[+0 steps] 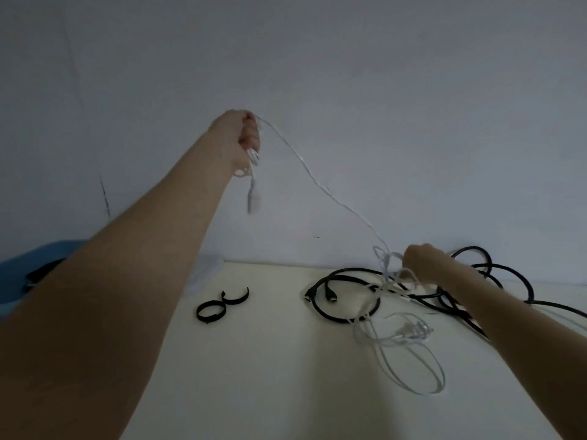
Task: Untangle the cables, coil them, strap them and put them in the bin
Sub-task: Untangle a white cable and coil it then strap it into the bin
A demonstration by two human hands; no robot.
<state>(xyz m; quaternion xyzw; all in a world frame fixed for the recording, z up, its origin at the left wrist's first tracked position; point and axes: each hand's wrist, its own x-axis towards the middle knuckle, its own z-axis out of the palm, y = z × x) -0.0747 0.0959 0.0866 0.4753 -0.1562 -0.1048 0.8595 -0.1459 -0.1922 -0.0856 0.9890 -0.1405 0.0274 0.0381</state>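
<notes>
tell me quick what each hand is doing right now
Left hand: raised, gripping loops of the white cable.
Right hand: low over the table, fingers curled on the same white cable at the tangle.

White cable (317, 182), black cable (346, 315), black straps (219, 304) on a cream table (254, 360); far left, a seemingly blue bin (19, 268).

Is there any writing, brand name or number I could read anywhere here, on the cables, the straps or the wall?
None can be read.
White cable: no print visible; its plug is blurred.
Black cable: no markings to be made out.
Black straps: plain.
Wall: bare, only faint cracks.
Blue bin: no label on the part in view.
</notes>
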